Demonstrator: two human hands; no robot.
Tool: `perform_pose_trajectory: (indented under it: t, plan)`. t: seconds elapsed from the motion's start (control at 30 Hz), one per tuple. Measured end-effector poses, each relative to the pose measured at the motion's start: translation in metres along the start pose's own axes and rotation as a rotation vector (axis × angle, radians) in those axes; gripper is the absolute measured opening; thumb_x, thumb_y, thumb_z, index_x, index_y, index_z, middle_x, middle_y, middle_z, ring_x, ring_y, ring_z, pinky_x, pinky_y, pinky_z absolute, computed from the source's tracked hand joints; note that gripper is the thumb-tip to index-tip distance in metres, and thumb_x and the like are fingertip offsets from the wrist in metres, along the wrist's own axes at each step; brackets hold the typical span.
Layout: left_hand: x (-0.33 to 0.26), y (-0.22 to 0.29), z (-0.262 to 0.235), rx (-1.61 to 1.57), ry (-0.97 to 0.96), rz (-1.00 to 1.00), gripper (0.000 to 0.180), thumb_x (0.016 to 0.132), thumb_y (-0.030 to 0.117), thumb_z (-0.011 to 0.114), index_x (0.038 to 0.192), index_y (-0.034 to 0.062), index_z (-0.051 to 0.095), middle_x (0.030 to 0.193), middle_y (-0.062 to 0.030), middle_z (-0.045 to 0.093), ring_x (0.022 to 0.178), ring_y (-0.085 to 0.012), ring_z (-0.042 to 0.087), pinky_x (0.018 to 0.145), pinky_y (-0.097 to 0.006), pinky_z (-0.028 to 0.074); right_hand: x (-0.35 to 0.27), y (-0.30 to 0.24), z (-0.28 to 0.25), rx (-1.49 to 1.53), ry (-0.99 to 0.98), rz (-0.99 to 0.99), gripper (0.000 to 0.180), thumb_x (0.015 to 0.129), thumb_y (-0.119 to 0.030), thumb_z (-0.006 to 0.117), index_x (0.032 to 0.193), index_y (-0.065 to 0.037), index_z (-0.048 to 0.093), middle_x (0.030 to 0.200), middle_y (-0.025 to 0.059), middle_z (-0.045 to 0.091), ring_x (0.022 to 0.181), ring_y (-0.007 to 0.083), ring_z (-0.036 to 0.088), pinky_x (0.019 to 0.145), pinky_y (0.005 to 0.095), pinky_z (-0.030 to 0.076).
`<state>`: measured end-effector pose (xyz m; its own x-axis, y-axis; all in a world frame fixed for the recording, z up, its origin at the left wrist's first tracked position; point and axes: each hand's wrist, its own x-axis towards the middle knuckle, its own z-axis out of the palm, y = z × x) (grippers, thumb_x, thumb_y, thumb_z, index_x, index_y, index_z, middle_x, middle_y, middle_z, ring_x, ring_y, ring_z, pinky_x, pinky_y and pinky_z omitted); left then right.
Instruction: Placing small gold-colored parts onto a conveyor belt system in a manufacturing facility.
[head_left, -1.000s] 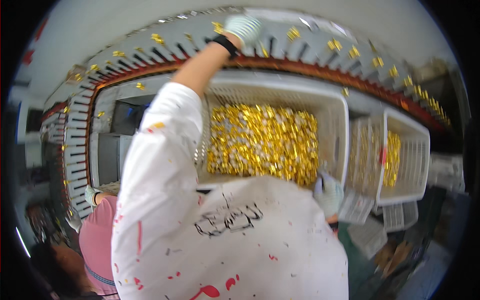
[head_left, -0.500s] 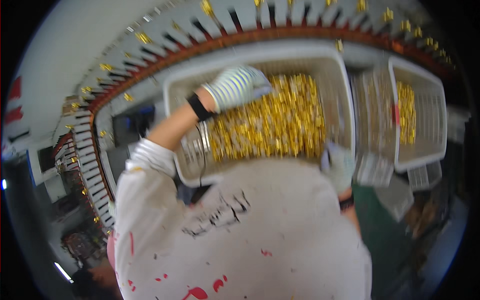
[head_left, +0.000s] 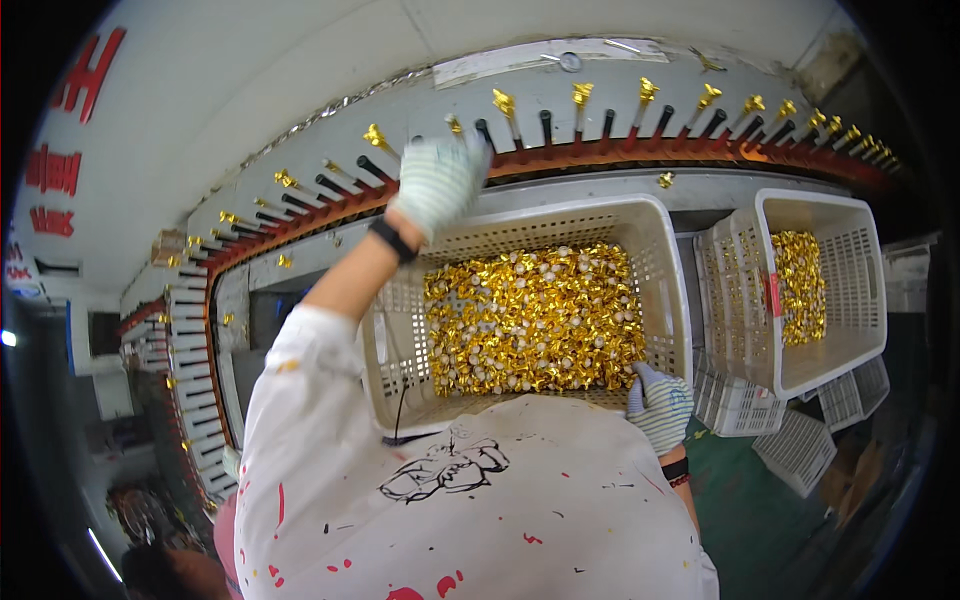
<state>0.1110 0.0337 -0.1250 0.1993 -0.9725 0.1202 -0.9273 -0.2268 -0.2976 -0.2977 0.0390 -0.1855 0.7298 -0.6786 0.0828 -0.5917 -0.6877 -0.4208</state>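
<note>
gold pieces (head_left: 535, 320) fill the crate (head_left: 655, 235), centre. left hand (head_left: 438, 180), gloved, reaches above the crate's far rim to the peg row (head_left: 600, 125), fingers curled; what it holds cannot be told. right hand (head_left: 660, 405), gloved, grips the crate's near right rim. second crate (head_left: 850, 240) stands right of it.

**Station layout: crates, conveyor and hands**

A large crate (head_left: 520, 320) stands directly in front of the person, filled with small wrapped pieces (head_left: 535, 320). A second crate (head_left: 810, 290) stands to its right, tilted, also holding wrapped pieces. Stacked crates (head_left: 740, 405) lie below, between the two. A curved row of pegs (head_left: 610, 125) runs behind both crates. The left hand (head_left: 438, 180) is at the pegs, beyond the large crate's far rim. The right hand (head_left: 660, 405) rests at its near right corner.
</note>
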Motion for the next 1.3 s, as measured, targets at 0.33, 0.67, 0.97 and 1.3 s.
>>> perform_pose_trajectory:
  t: [0.33, 0.67, 0.97, 1.3]
  plan:
    - [0.095, 0.024, -0.009, -0.225, 0.302, 0.098, 0.041, 0.09, 0.044, 0.052, 0.105, 0.0088, 0.065, 0.094, -0.0147, 0.067, 0.087, -0.0325, 0.065, 0.077, -0.045, 0.05, -0.003, 0.004, 0.005, -0.002, -0.036, 0.037, 0.021, 0.082, -0.016, 0.057, 0.099, -0.007, 0.065, 0.069, 0.0124, 0.062, 0.066, 0.0297, 0.06, 0.066, 0.0426, 0.044]
    - [0.039, 0.001, 0.008, -0.061, 0.239, 0.182, 0.015, 0.089, 0.023, 0.054, 0.083, 0.01, 0.06, 0.061, -0.0114, 0.062, 0.057, -0.0317, 0.063, 0.049, -0.046, 0.047, -0.003, 0.005, -0.001, -0.004, -0.047, 0.029, 0.024, 0.079, -0.017, 0.057, 0.099, -0.006, 0.063, 0.064, 0.0115, 0.058, 0.062, 0.029, 0.058, 0.062, 0.0435, 0.044]
    - [0.01, 0.098, -0.03, -0.499, 0.081, 0.659, 0.037, 0.086, 0.033, 0.06, 0.119, 0.0157, 0.061, 0.095, -0.0112, 0.062, 0.089, -0.0289, 0.06, 0.072, -0.046, 0.046, -0.004, 0.001, 0.0, -0.01, -0.063, 0.047, 0.023, 0.079, -0.017, 0.059, 0.099, -0.007, 0.061, 0.065, 0.01, 0.057, 0.061, 0.0289, 0.056, 0.062, 0.0415, 0.041]
    - [0.134, 0.021, 0.01, -0.109, -0.021, 0.032, 0.04, 0.096, 0.039, 0.041, 0.091, 0.0119, 0.07, 0.092, -0.0173, 0.069, 0.084, -0.0347, 0.067, 0.075, -0.047, 0.051, 0.003, 0.006, -0.001, 0.015, -0.057, 0.059, 0.027, 0.079, -0.018, 0.06, 0.104, -0.008, 0.062, 0.069, 0.0093, 0.06, 0.064, 0.0283, 0.058, 0.065, 0.0422, 0.043]
